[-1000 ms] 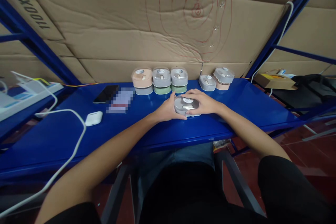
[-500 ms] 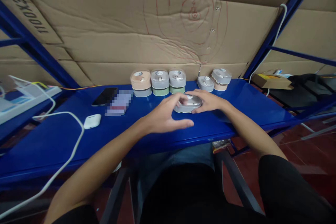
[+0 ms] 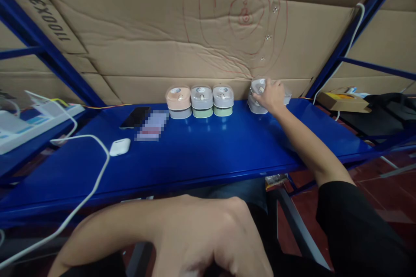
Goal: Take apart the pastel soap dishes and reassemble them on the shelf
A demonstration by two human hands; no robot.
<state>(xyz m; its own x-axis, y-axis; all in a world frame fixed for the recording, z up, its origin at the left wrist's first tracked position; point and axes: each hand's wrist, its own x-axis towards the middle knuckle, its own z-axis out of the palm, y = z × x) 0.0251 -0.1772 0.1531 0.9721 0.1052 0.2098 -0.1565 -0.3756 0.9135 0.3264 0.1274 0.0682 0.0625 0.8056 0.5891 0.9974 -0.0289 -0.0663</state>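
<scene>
My right hand (image 3: 273, 95) is wrapped round a grey container with a clear lid (image 3: 259, 85), at the back right of the blue table. That container sits on top of another grey one (image 3: 256, 106). My left hand (image 3: 211, 233) is raised close to the camera, its back towards me, and its fingers are hidden. Further left stand three stacks: a peach container (image 3: 178, 97) over a grey one, and two grey containers (image 3: 202, 97) (image 3: 223, 96) over green ones.
Two phones (image 3: 135, 117) (image 3: 151, 125), a white earbud case (image 3: 120, 147) and a white cable (image 3: 97, 177) lie on the table's left. Cardboard (image 3: 156, 21) rises behind, between blue frame posts. A brown box (image 3: 344, 103) is at the right.
My right hand has carried the grey container from the table's middle back onto the one at the right. My left hand has come off it and moved down towards the camera.
</scene>
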